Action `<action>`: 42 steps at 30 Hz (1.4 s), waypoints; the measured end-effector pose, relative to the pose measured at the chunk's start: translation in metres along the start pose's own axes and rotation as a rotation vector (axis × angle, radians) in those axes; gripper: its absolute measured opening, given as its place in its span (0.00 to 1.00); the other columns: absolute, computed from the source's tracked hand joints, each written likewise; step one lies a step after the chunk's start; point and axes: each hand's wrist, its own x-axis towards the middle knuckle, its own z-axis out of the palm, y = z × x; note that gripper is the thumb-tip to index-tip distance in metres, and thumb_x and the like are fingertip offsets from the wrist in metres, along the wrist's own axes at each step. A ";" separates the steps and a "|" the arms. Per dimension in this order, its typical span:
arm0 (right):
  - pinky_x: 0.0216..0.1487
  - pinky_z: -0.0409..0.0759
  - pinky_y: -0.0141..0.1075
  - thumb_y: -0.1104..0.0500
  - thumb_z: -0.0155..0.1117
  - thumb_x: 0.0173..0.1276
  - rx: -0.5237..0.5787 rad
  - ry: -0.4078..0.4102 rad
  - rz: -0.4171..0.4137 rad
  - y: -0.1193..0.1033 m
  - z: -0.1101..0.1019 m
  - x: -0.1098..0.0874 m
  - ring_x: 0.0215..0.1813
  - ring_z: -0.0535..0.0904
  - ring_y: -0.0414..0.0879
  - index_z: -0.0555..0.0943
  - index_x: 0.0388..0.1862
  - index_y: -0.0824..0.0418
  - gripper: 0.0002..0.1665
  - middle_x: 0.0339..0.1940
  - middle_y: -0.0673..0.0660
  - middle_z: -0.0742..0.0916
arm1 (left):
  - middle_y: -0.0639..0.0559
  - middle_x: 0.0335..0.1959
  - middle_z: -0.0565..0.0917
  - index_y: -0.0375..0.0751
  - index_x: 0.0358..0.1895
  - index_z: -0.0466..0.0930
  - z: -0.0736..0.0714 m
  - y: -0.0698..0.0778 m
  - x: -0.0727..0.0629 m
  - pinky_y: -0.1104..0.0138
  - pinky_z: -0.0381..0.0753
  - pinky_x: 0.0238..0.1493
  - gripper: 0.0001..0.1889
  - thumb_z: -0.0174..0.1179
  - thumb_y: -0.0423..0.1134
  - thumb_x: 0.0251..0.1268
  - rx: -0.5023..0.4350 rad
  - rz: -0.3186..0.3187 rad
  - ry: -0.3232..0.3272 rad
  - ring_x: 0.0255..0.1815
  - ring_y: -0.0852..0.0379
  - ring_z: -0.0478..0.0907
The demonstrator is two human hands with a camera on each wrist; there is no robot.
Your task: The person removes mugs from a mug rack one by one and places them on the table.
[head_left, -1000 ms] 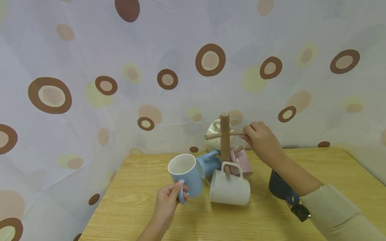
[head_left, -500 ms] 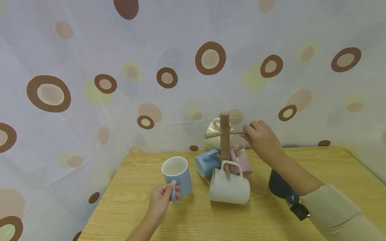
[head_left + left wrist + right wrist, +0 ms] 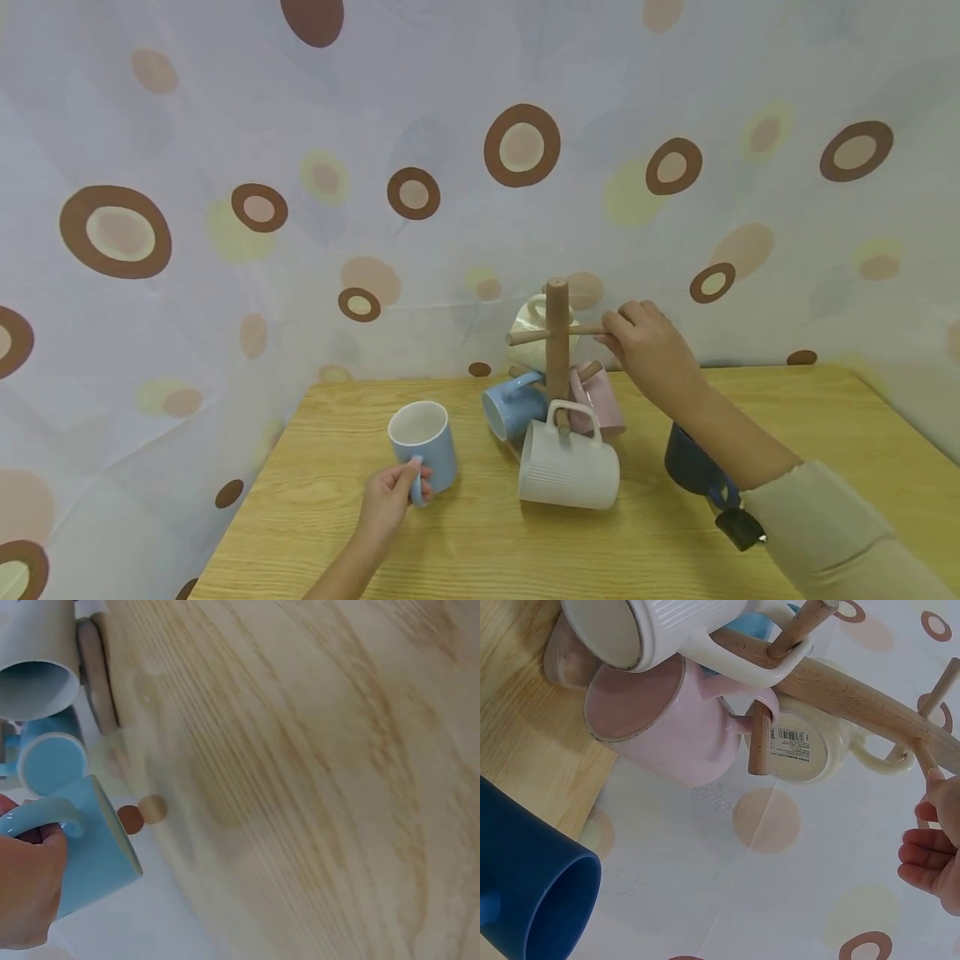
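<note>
My left hand [image 3: 386, 500] grips the handle of a light blue mug [image 3: 435, 454], which is upright with its white inside showing, low at the left part of the table. In the left wrist view the fingers and thumb wrap the handle of this blue mug [image 3: 97, 859]. Right of it stands a wooden mug tree [image 3: 557, 367]. My right hand [image 3: 648, 354] pinches the end of its upper right peg. From lower pegs hang a white ribbed mug [image 3: 570, 471], a smaller blue mug [image 3: 513, 410] and a pink mug [image 3: 603, 407]. A cream mug [image 3: 527, 346] hangs behind the post.
A dark blue mug [image 3: 688, 462] stands on the wooden table [image 3: 300, 517] at the right, partly hidden under the right forearm. A black strap-like piece [image 3: 741, 528] is by that sleeve. Behind the table rises a wall covering [image 3: 450, 275] with printed circles.
My left hand has carried the light blue mug left and down, away from the mug tree, uncovering the smaller blue mug. The right hand keeps its hold on the peg.
</note>
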 end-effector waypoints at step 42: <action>0.28 0.71 0.38 0.66 0.68 0.52 0.012 -0.011 0.022 -0.001 -0.001 0.000 0.26 0.70 0.54 0.72 0.26 0.67 0.12 0.22 0.60 0.76 | 0.57 0.19 0.77 0.15 0.38 0.75 -0.014 -0.020 0.011 0.75 0.78 0.33 0.18 0.45 0.33 0.71 0.100 -0.061 -0.045 0.24 0.64 0.76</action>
